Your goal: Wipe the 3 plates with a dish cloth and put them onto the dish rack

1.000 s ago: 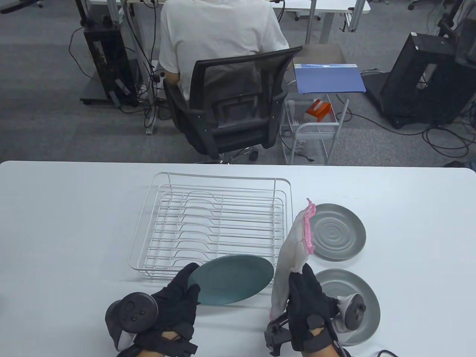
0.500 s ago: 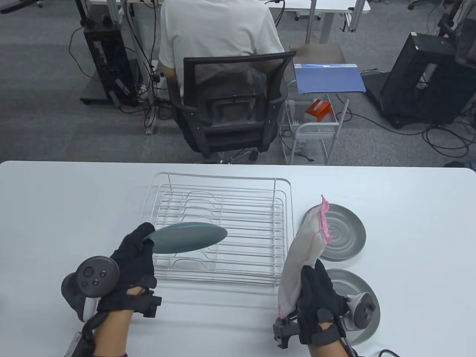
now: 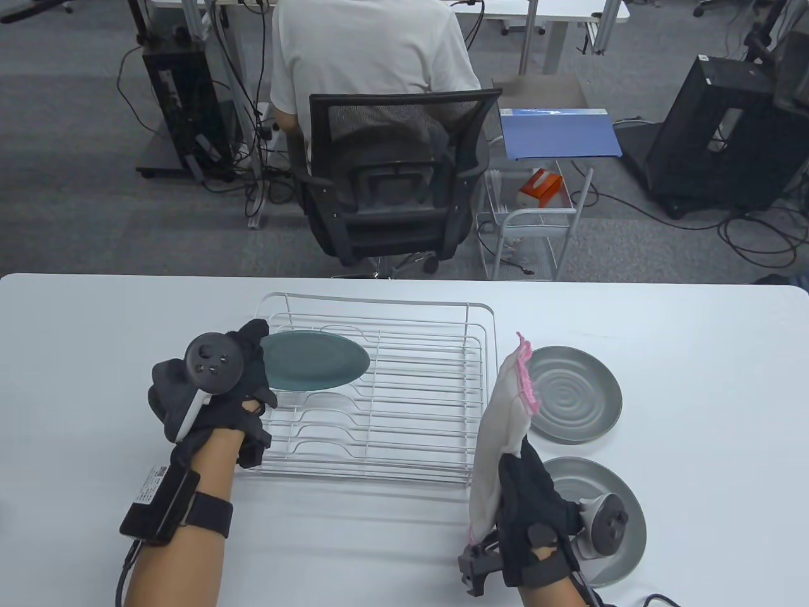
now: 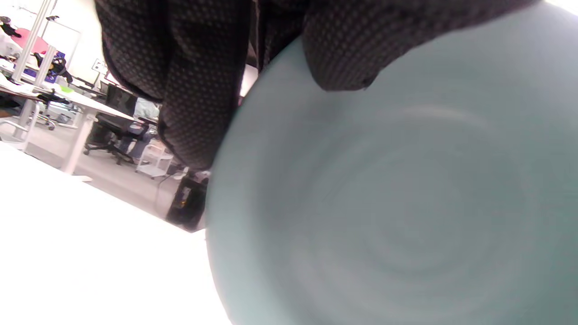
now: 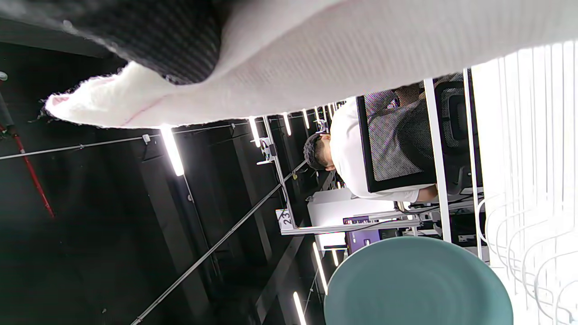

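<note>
Your left hand [image 3: 218, 386] grips the teal plate [image 3: 314, 370] by its rim over the dish rack [image 3: 404, 404]. Your right hand [image 3: 528, 506] clutches the dish cloth [image 3: 502, 430] upright beside two grey plates [image 3: 574, 393] on the bench [image 3: 82, 354].

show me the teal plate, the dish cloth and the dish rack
teal plate [image 3: 316, 368], table view, middle of its face
dish cloth [image 3: 502, 423], table view, white middle part
dish rack [image 3: 417, 404], table view, wire floor

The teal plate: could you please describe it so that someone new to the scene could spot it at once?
Find the white wire dish rack mid-table. Over its far left corner, the left hand grips the teal plate by its rim. Unlike the two grey plates lying flat on the table right of the rack, it is blue-green and held up.
</note>
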### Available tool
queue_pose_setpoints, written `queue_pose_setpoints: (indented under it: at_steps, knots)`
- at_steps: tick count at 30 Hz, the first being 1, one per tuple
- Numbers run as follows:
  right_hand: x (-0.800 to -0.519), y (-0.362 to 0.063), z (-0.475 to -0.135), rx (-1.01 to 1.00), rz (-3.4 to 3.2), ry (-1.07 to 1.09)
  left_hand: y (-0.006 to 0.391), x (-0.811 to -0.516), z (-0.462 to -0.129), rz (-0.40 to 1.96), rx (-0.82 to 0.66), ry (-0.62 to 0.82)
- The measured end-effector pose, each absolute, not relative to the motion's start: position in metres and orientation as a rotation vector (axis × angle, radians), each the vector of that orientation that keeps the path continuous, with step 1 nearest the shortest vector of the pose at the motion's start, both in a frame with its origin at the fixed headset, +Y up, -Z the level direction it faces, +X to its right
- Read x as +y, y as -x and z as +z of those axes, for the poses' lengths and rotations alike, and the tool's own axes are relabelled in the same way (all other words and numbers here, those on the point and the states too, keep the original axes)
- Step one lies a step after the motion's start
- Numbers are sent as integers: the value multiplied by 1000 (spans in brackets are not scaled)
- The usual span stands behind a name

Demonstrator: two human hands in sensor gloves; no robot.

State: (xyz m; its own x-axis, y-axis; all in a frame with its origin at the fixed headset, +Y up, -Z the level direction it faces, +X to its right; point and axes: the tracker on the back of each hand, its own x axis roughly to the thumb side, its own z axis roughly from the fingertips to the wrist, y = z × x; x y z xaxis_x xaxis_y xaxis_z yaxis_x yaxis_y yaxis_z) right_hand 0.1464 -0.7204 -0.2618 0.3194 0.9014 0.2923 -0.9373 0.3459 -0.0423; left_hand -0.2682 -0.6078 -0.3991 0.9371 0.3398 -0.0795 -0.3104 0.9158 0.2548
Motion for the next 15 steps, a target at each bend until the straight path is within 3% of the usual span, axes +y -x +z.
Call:
queue_pose_setpoints:
  at_steps: [15]
  knots:
    - [-722,-145,-263,-267,1240,-129,242,-628,-441,195,139,-24]
